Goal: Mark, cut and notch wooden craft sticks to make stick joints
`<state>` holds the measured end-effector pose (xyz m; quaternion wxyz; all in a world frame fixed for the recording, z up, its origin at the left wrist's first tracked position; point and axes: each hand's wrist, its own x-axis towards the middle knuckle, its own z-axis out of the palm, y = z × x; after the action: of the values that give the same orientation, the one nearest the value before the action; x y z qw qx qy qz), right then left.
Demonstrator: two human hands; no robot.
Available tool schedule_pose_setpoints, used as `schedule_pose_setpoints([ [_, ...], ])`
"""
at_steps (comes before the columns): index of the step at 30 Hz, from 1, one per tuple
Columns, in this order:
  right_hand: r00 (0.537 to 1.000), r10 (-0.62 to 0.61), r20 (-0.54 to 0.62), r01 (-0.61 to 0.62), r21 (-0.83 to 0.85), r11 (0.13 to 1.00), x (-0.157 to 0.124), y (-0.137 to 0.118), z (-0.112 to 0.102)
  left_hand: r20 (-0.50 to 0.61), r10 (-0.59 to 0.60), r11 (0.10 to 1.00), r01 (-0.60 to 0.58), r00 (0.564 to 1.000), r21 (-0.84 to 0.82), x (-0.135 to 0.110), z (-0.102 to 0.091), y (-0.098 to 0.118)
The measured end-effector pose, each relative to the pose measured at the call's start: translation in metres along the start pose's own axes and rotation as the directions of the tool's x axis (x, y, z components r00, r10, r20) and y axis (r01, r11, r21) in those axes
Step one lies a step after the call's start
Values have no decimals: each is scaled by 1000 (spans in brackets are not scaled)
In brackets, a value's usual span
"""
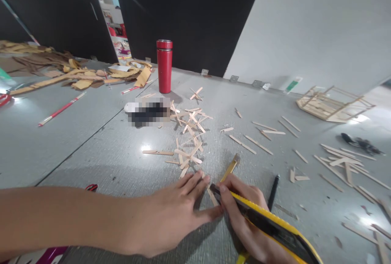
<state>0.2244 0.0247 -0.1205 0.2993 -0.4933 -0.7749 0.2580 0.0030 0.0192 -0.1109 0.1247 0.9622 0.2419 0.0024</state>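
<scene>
My right hand (244, 211) is closed around a yellow and black utility knife (271, 223). Its tip rests against a short wooden craft stick (211, 196) on the grey table. My left hand (174, 211) lies flat with fingers stretched, its fingertips near the stick's far end and its thumb by the near end, pressing it down. Beneath my right hand lies another long yellow tool (230, 168) with a metal end, partly hidden. A black pen (274, 190) sits just right of that hand. Beyond my fingertips is a loose pile of notched craft sticks (189, 154).
A red flask (164, 68) stands at the back, near a blurred-out object (149, 111). Loose sticks (339, 162) and a small wooden frame (332, 105) are on the right. Cardboard scraps (82, 77) and a red-and-white stick (62, 109) lie left. Upright black and white panels border the table.
</scene>
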Motion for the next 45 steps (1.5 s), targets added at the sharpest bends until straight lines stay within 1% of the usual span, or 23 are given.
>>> schedule_pose_setpoints([
  [3, 999, -12, 32, 11, 41, 999, -2, 4, 3, 29, 2, 1000, -2, 1000, 23, 0, -3, 1],
  [6, 996, -31, 78, 25, 78, 997, -3, 7, 3, 19, 23, 997, -25, 1000, 69, 1, -4, 2],
  [13, 994, -70, 86, 68, 29, 997, 0, 9, 2, -14, 37, 985, -34, 999, 167, 2, -2, 4],
  [17, 992, -69, 102, 69, 7, 998, -2, 8, 0, 9, 20, 985, -21, 1000, 170, 3, -4, 5],
  [20, 994, -63, 93, 63, 0, 998, -3, 8, 0, 14, 21, 983, -23, 1000, 183, 5, -6, 4],
  [24, 998, -42, 38, 42, 0, 999, -3, 7, 0, 9, 37, 978, -38, 999, 207, 6, -7, 4],
  [27, 1000, -21, 14, 20, 31, 999, -3, 8, 1, -9, 44, 977, -41, 999, 208, 4, -6, 4],
  [30, 1000, -2, 6, 2, 61, 998, -4, 8, 1, -24, 51, 979, -45, 998, 201, 3, -6, 4],
  [34, 1000, -5, 12, 5, 53, 999, -4, 5, 1, -13, 50, 982, -46, 999, 183, 3, -8, 4],
  [39, 1000, -10, 5, 10, -2, 1000, -1, 6, 3, -17, 59, 975, -54, 998, 217, 5, -9, 3],
  [45, 1000, -24, 17, 24, -8, 1000, -1, 8, 8, -40, 69, 966, -57, 997, 254, 4, -8, 3],
])
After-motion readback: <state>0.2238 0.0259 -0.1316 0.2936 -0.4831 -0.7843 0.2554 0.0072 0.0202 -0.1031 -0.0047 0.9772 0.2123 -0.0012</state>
